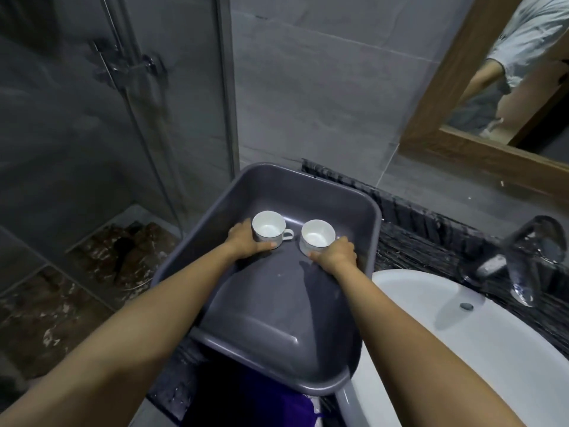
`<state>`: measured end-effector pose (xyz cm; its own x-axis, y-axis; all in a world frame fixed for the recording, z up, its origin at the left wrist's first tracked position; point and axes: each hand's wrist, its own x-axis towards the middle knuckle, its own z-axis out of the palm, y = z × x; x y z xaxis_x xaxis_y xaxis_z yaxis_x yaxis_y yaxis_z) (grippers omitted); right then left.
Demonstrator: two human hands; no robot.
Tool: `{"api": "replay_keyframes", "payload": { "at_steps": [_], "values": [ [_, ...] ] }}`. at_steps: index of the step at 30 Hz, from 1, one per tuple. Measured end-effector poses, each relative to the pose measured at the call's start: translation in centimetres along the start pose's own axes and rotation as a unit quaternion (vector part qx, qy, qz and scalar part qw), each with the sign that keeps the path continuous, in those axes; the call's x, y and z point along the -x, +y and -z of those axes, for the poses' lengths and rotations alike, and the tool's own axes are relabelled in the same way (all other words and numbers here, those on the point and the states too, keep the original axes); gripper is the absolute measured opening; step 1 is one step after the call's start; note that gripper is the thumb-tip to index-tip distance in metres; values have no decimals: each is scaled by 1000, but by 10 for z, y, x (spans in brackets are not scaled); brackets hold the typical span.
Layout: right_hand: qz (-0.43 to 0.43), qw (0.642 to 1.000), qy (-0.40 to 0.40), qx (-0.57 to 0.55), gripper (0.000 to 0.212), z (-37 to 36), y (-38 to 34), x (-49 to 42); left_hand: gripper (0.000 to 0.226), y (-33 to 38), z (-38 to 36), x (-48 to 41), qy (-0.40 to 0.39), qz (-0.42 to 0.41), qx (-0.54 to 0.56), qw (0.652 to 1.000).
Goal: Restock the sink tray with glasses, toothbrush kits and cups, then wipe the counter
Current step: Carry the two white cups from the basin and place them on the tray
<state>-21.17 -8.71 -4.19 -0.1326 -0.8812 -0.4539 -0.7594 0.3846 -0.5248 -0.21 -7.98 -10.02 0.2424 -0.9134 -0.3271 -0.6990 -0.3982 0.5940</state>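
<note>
**Both hands on cups inside the grey tub**

I see the grey tub on the dark counter, its long axis running from 6 toward 12 o'clock. At 3 o'clock lies the white sink with its faucet; a wood-framed mirror hangs at 2, a glass shower door at 10. My left hand wraps the left cup, whose handle points to 3 o'clock. My right hand curls around the right cup, covering its handle. Both cups stand upright, mouths up, near the tub's far end.
</note>
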Motion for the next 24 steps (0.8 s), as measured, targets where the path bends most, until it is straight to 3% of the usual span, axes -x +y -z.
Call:
{"api": "replay_keyframes", "payload": {
  "at_steps": [6, 12, 24],
  "values": [
    [-11, 997, 33, -63, 91, -20, -4, -14, 93, -1, -3, -7, 38, -60, 103, 992],
    [1, 989, 100, -105, 87, -38, -2, -19, 101, 3, -3, -4, 10, -94, 181, 979],
    [19, 985, 100, -138, 73, -40, 0, -18, 82, 7, -9, -11, 11, -90, 224, 970]
  ]
}}
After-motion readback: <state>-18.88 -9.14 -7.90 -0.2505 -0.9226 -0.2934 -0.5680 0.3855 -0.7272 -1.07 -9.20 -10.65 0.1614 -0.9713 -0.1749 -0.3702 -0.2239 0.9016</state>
